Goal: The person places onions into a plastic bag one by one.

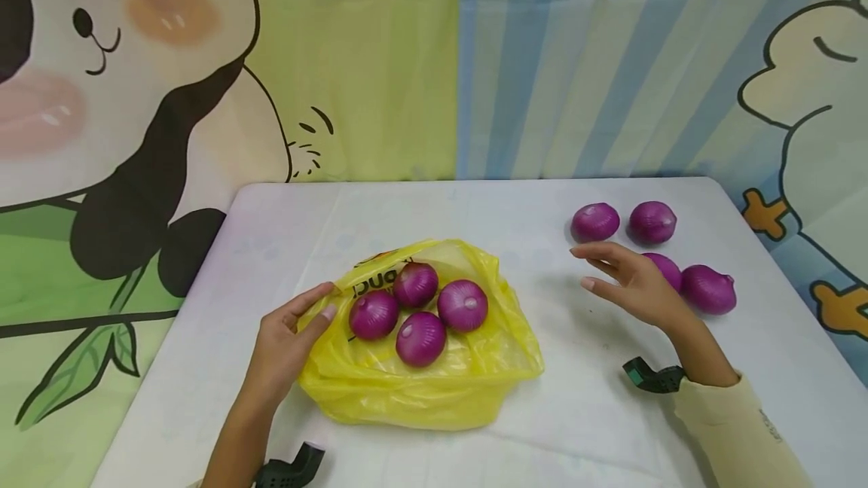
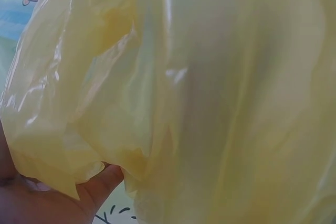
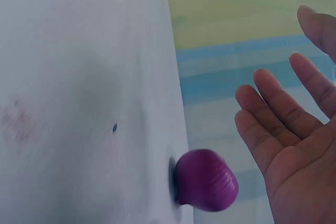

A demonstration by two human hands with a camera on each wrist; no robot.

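A yellow plastic bag [image 1: 434,398] lies spread open on the white table, with several purple onions [image 1: 421,339] in its mouth. My left hand [image 1: 288,341] pinches the bag's left rim between thumb and fingers; in the left wrist view the yellow film [image 2: 210,103] fills most of the picture and covers part of that hand [image 2: 58,200]. Over the table's right side hovers my right hand [image 1: 634,285], fingers spread and nothing in them. Several loose onions [image 1: 708,290] lie around and behind it. One onion [image 3: 206,180] shows beside the open palm in the right wrist view.
The white table [image 1: 570,428] has rounded far corners. Behind it hangs a printed cloth backdrop [image 1: 380,59] with a panda figure on the left and a pale cartoon animal on the right. Each wrist wears a black camera mount [image 1: 654,376].
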